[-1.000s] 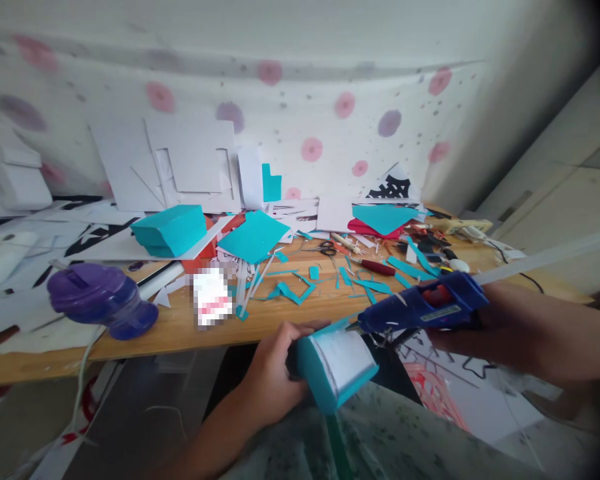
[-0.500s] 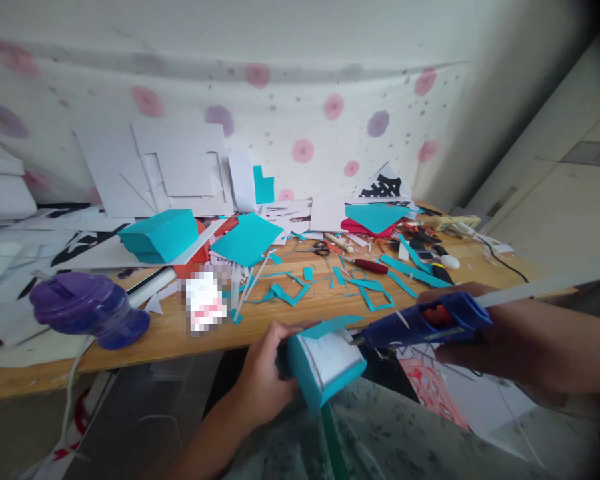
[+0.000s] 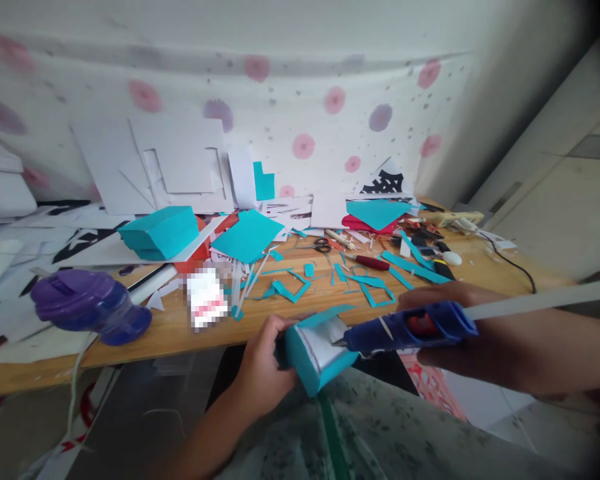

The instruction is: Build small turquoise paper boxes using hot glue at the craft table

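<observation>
My left hand (image 3: 263,370) grips a small teal paper box (image 3: 314,357) with a white inner face, held over my lap below the wooden table's front edge (image 3: 180,343). My right hand (image 3: 460,333) holds a blue hot glue gun (image 3: 405,330) with a white glue stick jutting out the back to the right. The gun's nozzle touches the white face of the box near its upper right side. A teal flap sticks up from the top of the box.
The table holds teal paper scraps (image 3: 350,283), a teal block (image 3: 160,230), a teal sheet (image 3: 247,237), white card sheets (image 3: 180,160), scissors (image 3: 320,247), a red-handled tool (image 3: 370,261) and a purple bottle (image 3: 87,307) on its side at the left. A floral cloth hangs behind.
The glue gun's nozzle has moved left, from beside the box's upper right corner onto its white face. The box has shifted slightly left and up in my left hand.
</observation>
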The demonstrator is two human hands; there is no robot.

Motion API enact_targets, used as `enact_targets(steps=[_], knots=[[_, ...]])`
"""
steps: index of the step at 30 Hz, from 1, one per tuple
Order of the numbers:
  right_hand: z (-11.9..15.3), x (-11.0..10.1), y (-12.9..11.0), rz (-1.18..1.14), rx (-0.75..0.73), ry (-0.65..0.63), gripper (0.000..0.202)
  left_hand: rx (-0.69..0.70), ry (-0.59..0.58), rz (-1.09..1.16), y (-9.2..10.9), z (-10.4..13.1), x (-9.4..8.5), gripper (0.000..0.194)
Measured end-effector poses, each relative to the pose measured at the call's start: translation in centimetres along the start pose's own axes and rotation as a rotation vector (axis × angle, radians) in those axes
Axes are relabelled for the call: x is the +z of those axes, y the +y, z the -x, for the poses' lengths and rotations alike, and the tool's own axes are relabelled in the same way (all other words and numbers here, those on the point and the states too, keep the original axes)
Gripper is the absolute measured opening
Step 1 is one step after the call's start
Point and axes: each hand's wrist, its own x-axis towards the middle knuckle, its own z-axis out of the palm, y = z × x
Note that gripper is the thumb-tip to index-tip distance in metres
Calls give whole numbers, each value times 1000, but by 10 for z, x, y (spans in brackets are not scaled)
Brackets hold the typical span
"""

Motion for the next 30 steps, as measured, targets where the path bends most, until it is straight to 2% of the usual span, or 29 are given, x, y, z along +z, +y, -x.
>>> enact_targets(steps=[5,14,18,23,27,30], knots=[[4,-1,3,1,41,-32,16,-15,41,-52,-1,1,-2,38],[-15,1,-10,-122,75,-91,21,-1,67,-105,2,0,-5,41],[-6,3,-2,-53,78,-69,16,-25,83,-88,-2,2,-6,39],[9,4,12,-20,171,-76,15,-16,70,-48,-2,2,-5,40],[14,4,20,10,222,-13,15,-35,69,-22,2,1,-5,40],[15,6,25,-40,250,-56,16,-74,75,-18,7,2,-5,41]])
